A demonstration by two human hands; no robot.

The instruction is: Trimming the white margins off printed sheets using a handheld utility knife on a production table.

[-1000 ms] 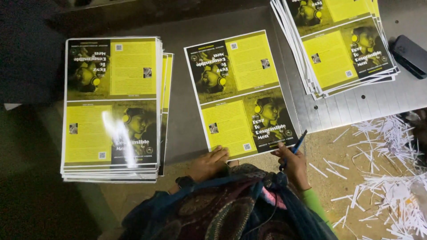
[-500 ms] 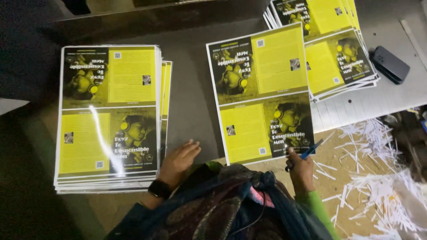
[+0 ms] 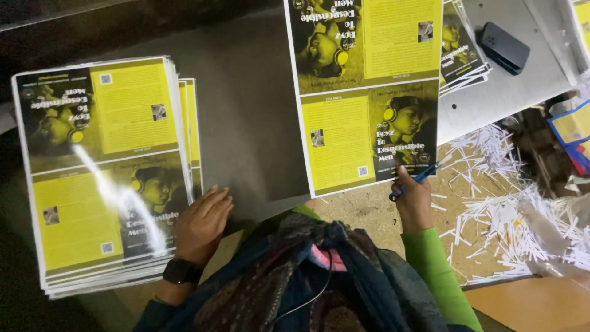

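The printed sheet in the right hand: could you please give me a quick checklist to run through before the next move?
1. Right hand grips printed sheet at its lower corner: ok.
2. Blue pen kept in that same hand: ok.
3. Left hand rests on the left stack: ok.
4. Left stack edges squared: not ok, some sheets jut out.
5. Paper strips away from the stack: ok.
6. Only one sheet lifted: cannot tell.

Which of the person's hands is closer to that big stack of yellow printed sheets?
Left. The left hand rests against the stack of sheets at its lower right edge; the right hand, holding a blue pen, is far across the table.
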